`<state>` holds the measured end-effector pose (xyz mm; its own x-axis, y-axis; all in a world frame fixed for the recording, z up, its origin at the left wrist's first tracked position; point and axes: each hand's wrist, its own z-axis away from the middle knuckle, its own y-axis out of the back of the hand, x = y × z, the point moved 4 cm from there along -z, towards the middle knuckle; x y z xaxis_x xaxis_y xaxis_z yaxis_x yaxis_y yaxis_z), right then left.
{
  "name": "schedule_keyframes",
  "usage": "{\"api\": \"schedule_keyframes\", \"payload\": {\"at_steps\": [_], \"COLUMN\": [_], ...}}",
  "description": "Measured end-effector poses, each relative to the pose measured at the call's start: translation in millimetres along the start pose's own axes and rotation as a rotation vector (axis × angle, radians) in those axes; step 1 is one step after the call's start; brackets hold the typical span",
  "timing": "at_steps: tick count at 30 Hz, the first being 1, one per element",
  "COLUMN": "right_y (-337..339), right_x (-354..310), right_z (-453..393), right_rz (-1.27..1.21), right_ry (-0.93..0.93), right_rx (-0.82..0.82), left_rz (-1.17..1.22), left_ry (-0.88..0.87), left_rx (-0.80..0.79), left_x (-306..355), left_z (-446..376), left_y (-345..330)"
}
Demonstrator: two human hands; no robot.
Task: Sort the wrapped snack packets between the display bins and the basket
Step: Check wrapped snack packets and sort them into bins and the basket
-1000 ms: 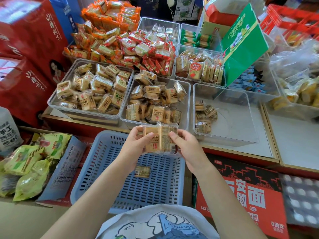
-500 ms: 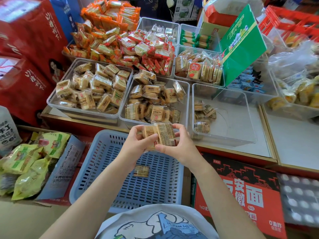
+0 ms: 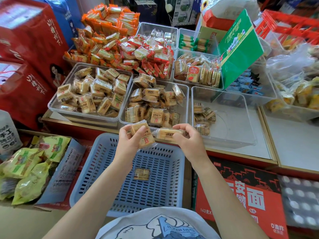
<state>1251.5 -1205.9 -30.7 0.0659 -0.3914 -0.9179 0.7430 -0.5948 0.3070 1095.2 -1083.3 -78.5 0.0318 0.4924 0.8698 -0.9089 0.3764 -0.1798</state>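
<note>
My left hand [image 3: 129, 142] holds one clear-wrapped tan snack packet [image 3: 144, 136] above the far rim of the blue slotted basket [image 3: 96, 163]. Beside it, my right hand [image 3: 188, 142] pinches a second packet [image 3: 166, 133] of the same kind, turned on its side. One small packet [image 3: 141, 174] lies on the basket floor. Beyond the hands stand three clear display bins: the left bin [image 3: 57, 107] and the middle bin [image 3: 185, 100] are heaped with similar packets, and the right bin [image 3: 241, 121] holds only several at its left side.
Further bins of orange and red wrapped snacks [image 3: 120, 47] fill the back. A green carton [image 3: 240, 49] leans over the right bin. Red boxes [image 3: 29, 54] stand at the left, green bags [image 3: 25, 169] lie beside the basket, and a red noodle carton [image 3: 241, 192] sits at the right.
The two packets were held pressed together between both hands. Now the hands have drawn apart, each holding one packet, and have lifted slightly toward the bins.
</note>
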Motion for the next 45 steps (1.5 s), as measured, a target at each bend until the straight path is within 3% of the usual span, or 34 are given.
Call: {"api": "schedule_keyframes", "payload": {"at_steps": [5, 13, 18, 26, 32, 40, 45], "right_y": [-6.3, -11.9, -8.8, -7.6, -17.1, -17.2, -11.0], "right_x": [0.8, 2.2, 0.8, 3.8, -2.3, 2.8, 7.2], "right_z": [-2.8, -7.1, -8.2, -12.6, -7.2, -9.3, -11.6], "right_rz": [0.046, 0.06, -0.032, 0.016, 0.048, -0.006, -0.028], "right_ry": [0.043, 0.071, 0.044, 0.017, 0.061, 0.051, 0.007], "right_rx": [-0.045, -0.053, -0.029, -0.011, -0.085, -0.058, -0.008], "left_rz": [-0.092, -0.251, -0.203, -0.175, -0.201, -0.141, -0.151], "left_ry": [-0.038, -0.027, -0.043, -0.016, 0.033, -0.003, 0.026], "left_rx": [-0.051, -0.348, -0.334, -0.406, -0.353, -0.296, -0.419], "left_x": [4.2, -1.5, -0.8, -1.4, 5.4, 2.2, 2.8], "left_z": [3.1, 15.3, 14.8, 16.4, 16.9, 9.2, 10.8], "left_y": [-5.6, -22.6, -20.8, -23.3, -26.0, -23.4, -26.4]}}
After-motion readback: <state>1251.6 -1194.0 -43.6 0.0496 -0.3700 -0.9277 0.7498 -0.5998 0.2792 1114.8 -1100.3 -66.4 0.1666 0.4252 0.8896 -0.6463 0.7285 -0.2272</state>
